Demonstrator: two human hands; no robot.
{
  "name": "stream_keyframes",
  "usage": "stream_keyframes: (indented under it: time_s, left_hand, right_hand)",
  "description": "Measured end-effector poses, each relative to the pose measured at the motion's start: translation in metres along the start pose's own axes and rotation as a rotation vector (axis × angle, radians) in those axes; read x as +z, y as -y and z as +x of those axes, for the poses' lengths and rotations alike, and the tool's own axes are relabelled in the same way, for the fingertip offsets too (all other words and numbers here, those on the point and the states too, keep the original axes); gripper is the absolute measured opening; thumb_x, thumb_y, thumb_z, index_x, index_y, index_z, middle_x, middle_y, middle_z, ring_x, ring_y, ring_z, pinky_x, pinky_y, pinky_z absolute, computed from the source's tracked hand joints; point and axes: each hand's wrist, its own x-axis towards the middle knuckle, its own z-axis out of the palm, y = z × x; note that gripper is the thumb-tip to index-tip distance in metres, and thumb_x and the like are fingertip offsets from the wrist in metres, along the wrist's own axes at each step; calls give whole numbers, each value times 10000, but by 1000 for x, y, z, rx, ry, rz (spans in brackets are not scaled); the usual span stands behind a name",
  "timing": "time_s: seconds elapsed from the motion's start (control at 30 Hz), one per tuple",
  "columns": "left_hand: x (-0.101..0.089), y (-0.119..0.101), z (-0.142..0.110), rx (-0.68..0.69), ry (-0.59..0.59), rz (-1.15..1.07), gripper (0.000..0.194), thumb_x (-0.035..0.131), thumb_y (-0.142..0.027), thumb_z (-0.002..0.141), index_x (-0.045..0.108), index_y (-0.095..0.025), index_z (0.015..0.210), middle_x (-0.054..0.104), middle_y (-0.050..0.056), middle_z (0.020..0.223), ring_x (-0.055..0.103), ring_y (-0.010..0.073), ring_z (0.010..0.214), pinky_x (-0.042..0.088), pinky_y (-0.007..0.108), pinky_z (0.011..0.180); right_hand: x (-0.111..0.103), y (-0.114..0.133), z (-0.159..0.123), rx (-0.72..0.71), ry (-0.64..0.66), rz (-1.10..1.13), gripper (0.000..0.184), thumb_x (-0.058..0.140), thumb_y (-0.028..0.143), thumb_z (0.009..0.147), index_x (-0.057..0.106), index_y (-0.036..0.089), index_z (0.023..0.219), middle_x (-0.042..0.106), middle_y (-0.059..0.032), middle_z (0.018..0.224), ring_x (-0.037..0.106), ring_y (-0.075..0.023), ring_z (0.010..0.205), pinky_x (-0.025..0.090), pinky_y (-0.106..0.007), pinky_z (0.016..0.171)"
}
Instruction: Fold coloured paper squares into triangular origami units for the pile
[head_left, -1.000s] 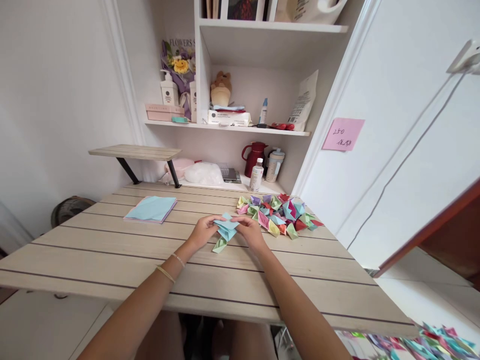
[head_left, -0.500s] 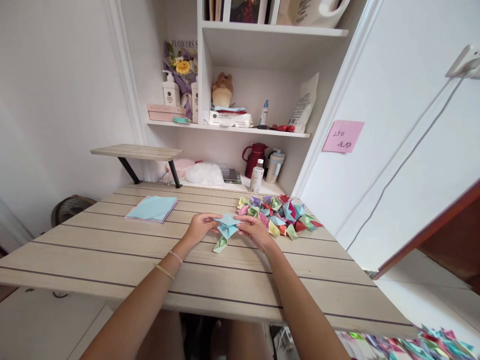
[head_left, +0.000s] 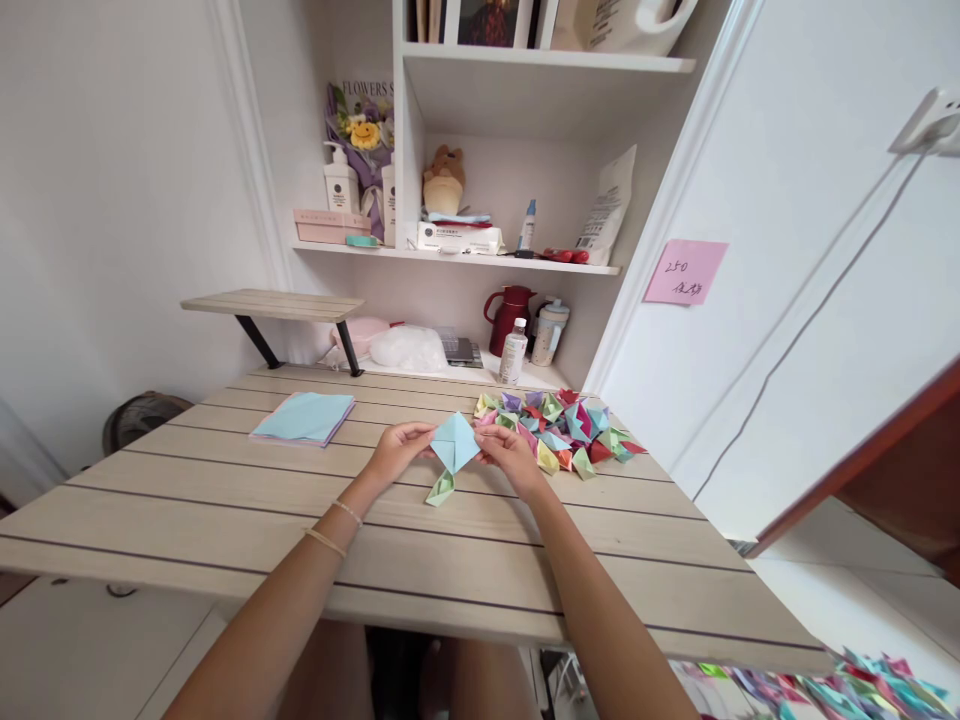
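Observation:
Between my hands is a light blue folded paper (head_left: 454,442), flattened into a diamond with a crease line across it. My left hand (head_left: 403,448) pinches its left corner, and my right hand (head_left: 507,455) pinches the right corner. Just below the diamond's lower tip, a small green folded paper piece (head_left: 441,488) lies on the table. To the right of my right hand spreads a pile of colourful folded paper pieces (head_left: 576,424). A stack of square paper sheets (head_left: 306,416), light blue on top, lies to the left.
The slatted wooden table (head_left: 247,530) reaches back to white shelves. A bottle (head_left: 513,352), a red jug (head_left: 513,312) and a tumbler (head_left: 550,332) stand at its back. A small raised stand (head_left: 274,303) is at the back left. More folded papers (head_left: 840,690) lie below, at the lower right.
The blue paper has gone from a partly opened, layered shape to a flat diamond facing me. Both hands have stayed at its sides; the other things have not moved.

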Motion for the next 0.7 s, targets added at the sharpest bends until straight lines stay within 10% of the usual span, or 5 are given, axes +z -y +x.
stream_keyframes:
  time_s: [0.43, 0.7]
  left_hand:
    - [8, 9, -4, 97, 67, 92, 478, 744, -245, 560, 601, -111, 996, 661, 98, 952, 615, 194, 848, 482, 328, 790]
    - [10, 15, -3, 41, 101, 127, 379, 646, -368, 677, 594, -116, 955, 647, 35, 677, 601, 135, 542, 503, 274, 552]
  right_hand:
    - [4, -12, 1, -285, -57, -550, 362, 656, 334, 670, 645, 234, 1018, 660, -50, 903, 570, -184, 742, 458, -295, 624]
    - [16, -6, -7, -450, -44, -604, 243, 568, 340, 769, 680, 246, 963, 688, -50, 899, 608, -200, 792, 474, -305, 681]
